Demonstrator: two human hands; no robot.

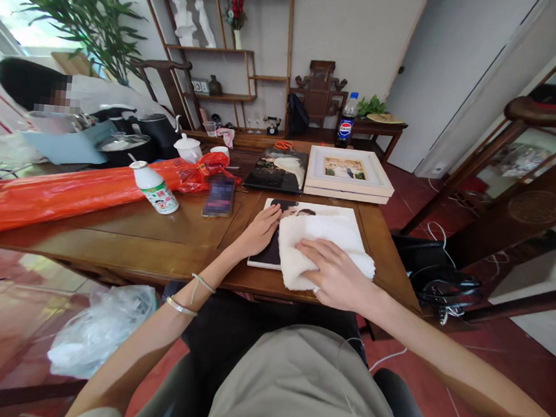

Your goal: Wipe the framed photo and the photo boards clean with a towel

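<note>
Left of the photo [268,254], bare table [192,243] offers a low path — up to the phone [218,197] and white bottle [157,188], with the red bundle [66,183] barring the way farther out. Beyond the photo, the black panel [274,170] and frame [351,184] leave only a thin strip. Right of the photo, wood lies open to the edge — the towel [300,230], left hand [259,229] and right hand [335,275] crowd its top.

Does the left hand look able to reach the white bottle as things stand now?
Probably yes: nothing tall stands between the left hand and the white bottle; the hand only needs to leave the photo.
</note>
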